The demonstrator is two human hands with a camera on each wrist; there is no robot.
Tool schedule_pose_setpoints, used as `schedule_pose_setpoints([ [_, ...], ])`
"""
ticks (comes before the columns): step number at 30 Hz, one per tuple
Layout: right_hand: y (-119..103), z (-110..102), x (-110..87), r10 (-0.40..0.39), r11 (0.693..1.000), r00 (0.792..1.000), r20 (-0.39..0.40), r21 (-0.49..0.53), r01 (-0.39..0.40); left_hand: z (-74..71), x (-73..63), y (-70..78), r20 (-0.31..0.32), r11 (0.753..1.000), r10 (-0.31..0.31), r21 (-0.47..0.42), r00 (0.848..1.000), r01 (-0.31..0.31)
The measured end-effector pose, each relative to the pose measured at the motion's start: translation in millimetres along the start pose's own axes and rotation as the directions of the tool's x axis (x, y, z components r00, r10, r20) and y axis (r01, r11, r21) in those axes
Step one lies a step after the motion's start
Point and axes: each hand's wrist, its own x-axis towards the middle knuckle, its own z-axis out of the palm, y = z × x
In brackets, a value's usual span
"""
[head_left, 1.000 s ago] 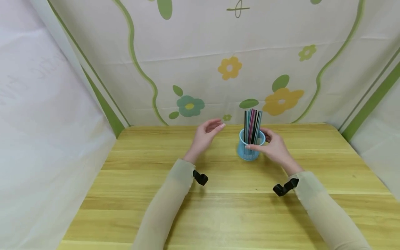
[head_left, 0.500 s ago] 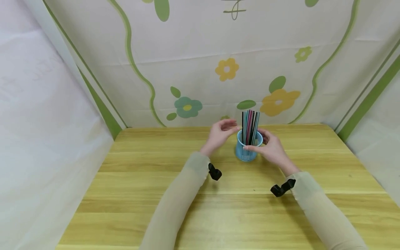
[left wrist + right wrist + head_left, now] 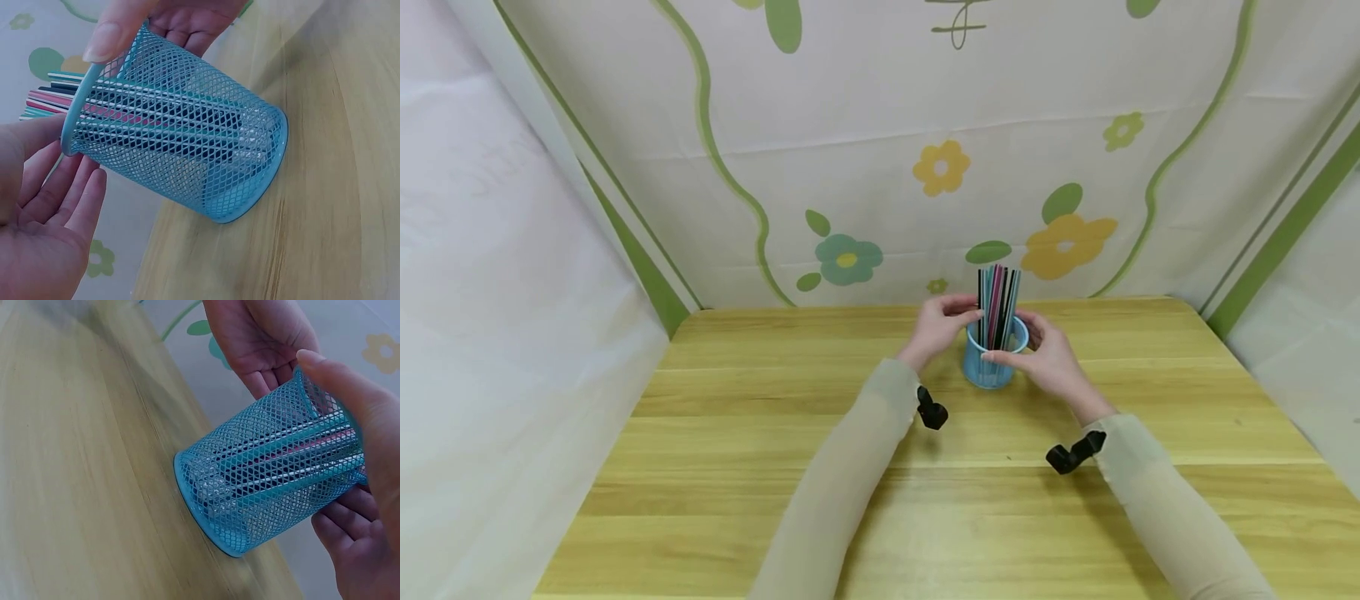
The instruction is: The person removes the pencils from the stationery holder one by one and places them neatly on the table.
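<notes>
My right hand [image 3: 1051, 360] grips the cup [image 3: 987, 372], likely steadying it; whether my left hand [image 3: 940, 328] pinches the straws [image 3: 999, 302], I cannot tell.

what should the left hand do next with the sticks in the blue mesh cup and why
Probably close the left hand gently on the coloured sticks. Its thumb is right by them near the rim, its fingers look relaxed, and their upper ends stand above the blue mesh cup. The right hand holds the cup near its rim, which should steady it.
</notes>
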Motion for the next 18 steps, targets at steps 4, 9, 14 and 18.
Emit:
schedule_pose_setpoints([
  [4, 0.7, 0.6, -1.1, 0.005, 1.000, 1.000, 0.001, 0.013, -0.005, 1.8, 0.5, -0.4, -0.009, 1.000, -0.023, 0.001, 1.000, 0.023],
  [9, 2.5, 0.7, -1.0, 0.001, 1.000, 1.000, -0.003, -0.004, -0.001, 3.1, 1.1, -2.0, -0.011, 0.999, -0.031, -0.009, 0.999, 0.031],
  [14, 5.5, -0.1, 0.1, -0.004, 1.000, 1.000, -0.003, -0.023, 0.003, 5.0, 0.9, -4.7, -0.020, 0.999, -0.041, -0.012, 0.999, 0.041],
  [18, 4.1, -0.8, -0.2, 0.001, 1.000, 1.000, -0.004, -0.024, -0.001, 5.8, 0.4, -5.1, -0.033, 0.998, -0.056, -0.023, 0.998, 0.055],
])
